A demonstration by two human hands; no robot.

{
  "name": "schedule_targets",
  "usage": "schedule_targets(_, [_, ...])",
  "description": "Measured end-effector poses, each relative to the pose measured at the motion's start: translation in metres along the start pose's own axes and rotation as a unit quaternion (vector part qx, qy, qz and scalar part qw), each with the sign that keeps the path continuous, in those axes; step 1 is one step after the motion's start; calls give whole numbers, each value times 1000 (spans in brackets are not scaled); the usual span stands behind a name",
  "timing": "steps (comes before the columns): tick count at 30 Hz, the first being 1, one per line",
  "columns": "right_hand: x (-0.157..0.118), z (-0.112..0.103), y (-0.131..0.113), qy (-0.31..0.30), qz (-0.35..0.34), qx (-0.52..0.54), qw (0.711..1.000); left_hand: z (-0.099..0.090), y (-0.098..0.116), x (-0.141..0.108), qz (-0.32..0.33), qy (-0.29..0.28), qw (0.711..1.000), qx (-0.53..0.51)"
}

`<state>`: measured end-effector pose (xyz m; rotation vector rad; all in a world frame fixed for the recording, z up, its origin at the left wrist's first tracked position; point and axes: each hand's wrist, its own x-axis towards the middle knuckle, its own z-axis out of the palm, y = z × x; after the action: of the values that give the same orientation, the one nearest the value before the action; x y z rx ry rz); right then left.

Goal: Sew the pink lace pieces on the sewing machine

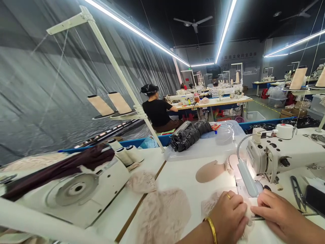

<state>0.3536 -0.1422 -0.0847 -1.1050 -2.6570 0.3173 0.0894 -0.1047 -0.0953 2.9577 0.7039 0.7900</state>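
Pale pink lace fabric (209,205) lies on the sewing table, partly under my left hand (230,215), whose curled fingers grip it. My right hand (276,213) is just to the right, its fingers bent and pressed together at the fabric's other edge. What sits under its fingertips is mostly hidden. Beyond both hands stands a white sewing machine (276,157), and its small grey lamp (247,178) lights the spot in front of them. A smooth beige fabric cup (210,171) and more lace pieces (165,213) lie to the left.
Thread snips (297,193) and a dark phone (315,200) are at the right. A clear plastic lid (228,134) bears a black plastic bundle (190,135). Another machine (78,189) and a thread stand (119,69) rise at the left. A person (157,110) sits ahead.
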Motion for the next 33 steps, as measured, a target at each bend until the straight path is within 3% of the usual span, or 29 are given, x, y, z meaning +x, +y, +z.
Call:
schedule_targets(11, [4, -3, -2, 18, -9, -18, 1000, 3, -8, 4, 12, 8, 999, -43])
schedule_targets(18, [2, 17, 13, 128, -6, -28, 991, 3, -18, 22, 32, -40, 999, -15])
schedule_targets(22, [-1, 26, 22, 134, 26, -60, 989, 6, -25, 38, 43, -76, 996, -11])
schedule_targets(28, [3, 24, 27, 191, 31, -115, 974, 7, -35, 51, 45, -87, 995, -8])
schedule_targets(33, [3, 24, 31, 191, 23, -109, 975, 9, -42, 53, 64, -76, 994, -36])
